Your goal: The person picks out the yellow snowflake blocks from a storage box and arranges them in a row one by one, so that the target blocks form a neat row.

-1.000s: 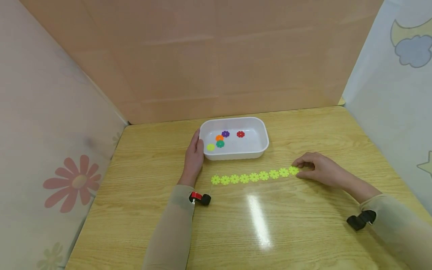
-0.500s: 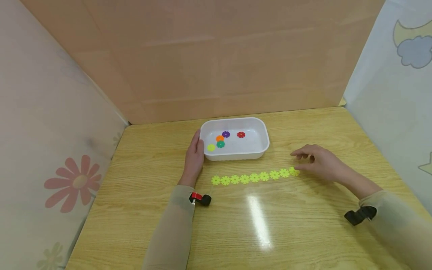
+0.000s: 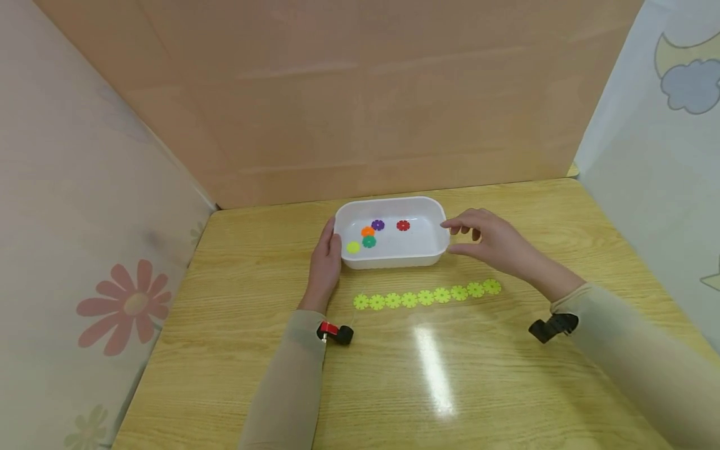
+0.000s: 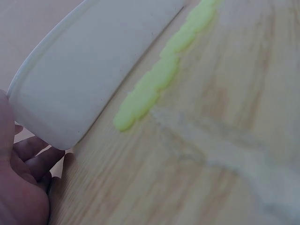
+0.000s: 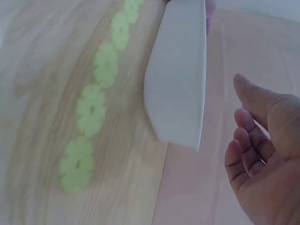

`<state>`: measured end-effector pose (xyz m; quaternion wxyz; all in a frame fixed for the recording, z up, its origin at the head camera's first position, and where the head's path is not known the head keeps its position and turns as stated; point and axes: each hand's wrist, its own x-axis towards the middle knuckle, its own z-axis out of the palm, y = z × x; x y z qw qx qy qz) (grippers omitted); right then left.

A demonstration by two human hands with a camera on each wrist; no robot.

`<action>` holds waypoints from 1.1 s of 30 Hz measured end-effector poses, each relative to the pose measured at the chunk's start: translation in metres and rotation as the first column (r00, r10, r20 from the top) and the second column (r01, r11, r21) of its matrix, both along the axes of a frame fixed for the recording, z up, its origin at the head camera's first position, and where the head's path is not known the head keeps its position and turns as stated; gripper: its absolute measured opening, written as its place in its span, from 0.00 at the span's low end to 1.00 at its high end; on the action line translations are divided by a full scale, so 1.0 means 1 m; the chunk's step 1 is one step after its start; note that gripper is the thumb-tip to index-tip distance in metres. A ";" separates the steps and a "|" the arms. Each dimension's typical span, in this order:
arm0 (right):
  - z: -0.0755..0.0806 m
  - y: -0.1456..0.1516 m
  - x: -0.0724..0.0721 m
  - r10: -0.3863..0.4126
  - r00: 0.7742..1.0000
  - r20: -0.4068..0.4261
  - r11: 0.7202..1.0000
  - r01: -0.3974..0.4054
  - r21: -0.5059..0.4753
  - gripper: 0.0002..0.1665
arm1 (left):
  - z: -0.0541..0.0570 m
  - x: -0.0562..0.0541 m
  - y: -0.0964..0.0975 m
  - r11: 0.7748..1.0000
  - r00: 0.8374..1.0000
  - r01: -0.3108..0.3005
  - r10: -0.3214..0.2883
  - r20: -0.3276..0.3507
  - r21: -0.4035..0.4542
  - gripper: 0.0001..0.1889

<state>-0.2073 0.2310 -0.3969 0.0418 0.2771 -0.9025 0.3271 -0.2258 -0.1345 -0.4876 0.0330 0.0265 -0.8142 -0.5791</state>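
My left hand (image 3: 324, 269) grips the left end of a white plastic tub (image 3: 394, 262); in the left wrist view some fingers (image 4: 42, 161) lie by its lower corner. Inside the tub are snowflake-shaped plastic discs: purple (image 3: 378, 225), orange (image 3: 367, 232), green (image 3: 368, 241), yellow (image 3: 352, 247) and red (image 3: 403, 225). My right hand (image 3: 497, 244) hovers at the tub's right end, thumb and fingers apart and loosely bent, holding nothing. In front of the tub lies a row of several yellow snowflake discs (image 3: 425, 297), joined edge to edge.
The wooden table (image 3: 382, 375) carries everything and has a bright light reflection near its front. A tan panel (image 3: 360, 100) rises behind it. Pale walls with printed pictures stand left (image 3: 67, 187) and right (image 3: 635, 162).
My right hand has let go of the yellow row's right end and moved up and left to the tub's right end. The left hand and tub stay in place.
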 end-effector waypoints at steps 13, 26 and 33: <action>0.008 -0.072 -0.035 0.076 0.995 0.071 0.997 -0.077 0.011 0.30 | -0.002 0.000 -0.001 1.000 1.000 -0.007 0.007 0.014 0.009 0.31; -0.005 -0.124 -0.067 0.140 0.985 0.104 0.990 -0.140 -0.009 0.32 | 0.001 -0.001 -0.001 1.000 1.000 0.001 -0.001 0.001 0.007 0.32; -0.017 -0.142 -0.077 0.165 0.977 0.136 0.986 -0.167 0.006 0.31 | 0.001 -0.001 -0.002 1.000 1.000 0.013 -0.014 -0.028 -0.005 0.31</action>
